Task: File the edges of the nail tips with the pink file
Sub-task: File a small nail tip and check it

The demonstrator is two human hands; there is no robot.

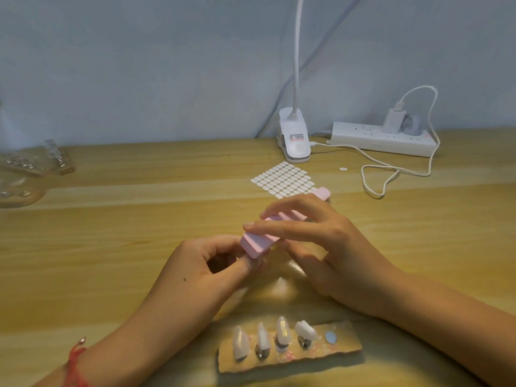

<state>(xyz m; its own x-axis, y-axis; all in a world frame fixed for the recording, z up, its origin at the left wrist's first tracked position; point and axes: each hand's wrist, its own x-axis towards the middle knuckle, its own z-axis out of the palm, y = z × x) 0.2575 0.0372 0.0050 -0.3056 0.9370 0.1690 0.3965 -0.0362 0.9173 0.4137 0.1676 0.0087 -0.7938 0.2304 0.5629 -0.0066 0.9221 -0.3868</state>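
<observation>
My right grip (pixel 329 247) holds the pink file (pixel 259 241) above the tabletop (pixel 139 219); my left grip (pixel 206 263) pinches what must be a nail tip, hidden beneath its near end; pressing hard could flick it loose.

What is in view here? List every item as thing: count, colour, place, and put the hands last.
pink file: one, pink, held above desk centre
nail tips: four, pale, upright on the holder strip
holder strip: one, tan, near edge
pad: one, blue-grey, bare, strip's right end
sticker sheet: one, white ovals, behind the file
loose sticker: one, white, right of the sheet
clip lamp: one, white, desk back
power strip: one, white, back right
charger: one, white, plugged into the strip
cable: one, white, looped at right
plastic packets: several, clear, far left
desk: one, light wood
bracelet: one, red, left wrist
left hand: pinches a small pale piece, mostly hidden under the file
right hand: grips the file
</observation>
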